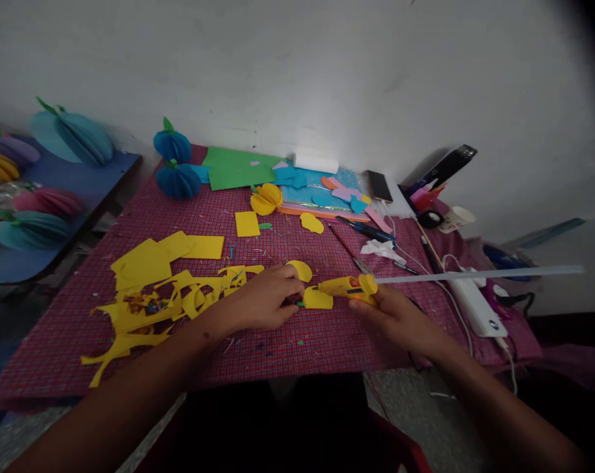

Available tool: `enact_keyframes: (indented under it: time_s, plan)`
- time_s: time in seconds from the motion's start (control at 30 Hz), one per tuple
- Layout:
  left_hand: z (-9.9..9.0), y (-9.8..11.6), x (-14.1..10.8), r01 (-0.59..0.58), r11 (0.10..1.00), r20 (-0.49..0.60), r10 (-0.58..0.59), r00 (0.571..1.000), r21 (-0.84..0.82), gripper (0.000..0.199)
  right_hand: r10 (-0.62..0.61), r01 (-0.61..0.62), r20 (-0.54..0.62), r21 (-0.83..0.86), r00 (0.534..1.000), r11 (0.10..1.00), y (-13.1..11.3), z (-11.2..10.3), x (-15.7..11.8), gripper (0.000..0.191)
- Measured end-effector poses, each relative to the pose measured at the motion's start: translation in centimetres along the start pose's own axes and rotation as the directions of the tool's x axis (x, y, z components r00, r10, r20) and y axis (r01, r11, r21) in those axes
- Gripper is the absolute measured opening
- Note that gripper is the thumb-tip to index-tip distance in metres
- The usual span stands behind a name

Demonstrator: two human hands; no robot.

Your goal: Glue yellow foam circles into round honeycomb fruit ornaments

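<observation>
My right hand [400,318] is closed around the grip of a yellow hot glue gun [344,285]. A long translucent glue stick [479,274] juts from its back end, and its nozzle points left toward my other hand. My left hand [274,295] has its fingers curled into a pinch; what they hold is hidden. Just at its thumb tip shows a small green paper bit [301,304]. Beside the fingers lie a rounded yellow paper piece [300,270] and, under the nozzle, another yellow paper piece [318,299].
Yellow paper scraps [194,295] and yellow sheets [142,264] cover the table's left. Paper pumpkins [178,180] stand behind, beside a green sheet [238,169]. On the right are scissors [369,231], a white power strip [477,305] with cables, and a paper cup [458,219].
</observation>
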State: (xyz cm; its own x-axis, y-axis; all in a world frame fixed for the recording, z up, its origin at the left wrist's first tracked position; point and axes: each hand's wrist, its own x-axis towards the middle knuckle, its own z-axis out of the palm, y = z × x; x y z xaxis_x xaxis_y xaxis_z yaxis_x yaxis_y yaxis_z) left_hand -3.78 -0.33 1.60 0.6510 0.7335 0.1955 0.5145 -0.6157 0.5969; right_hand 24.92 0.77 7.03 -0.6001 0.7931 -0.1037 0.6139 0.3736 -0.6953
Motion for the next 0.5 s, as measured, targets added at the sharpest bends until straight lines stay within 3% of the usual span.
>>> enact_keyframes:
  time_s: [0.33, 0.5]
  plan:
    - [-0.1, 0.2, 0.1, 0.01, 1.0, 0.009, -0.01, 1.0, 0.006, 0.01, 0.076, -0.076, -0.02, -0.002, 0.997, 0.997, 0.9, -0.5, -1.0, 0.033]
    - [0.0, 0.1, 0.0, 0.012, 1.0, 0.002, -0.012, 1.0, -0.013, 0.012, 0.115, -0.12, -0.062, -0.084, 0.991, 0.989, 1.7, -0.7, -1.7, 0.029]
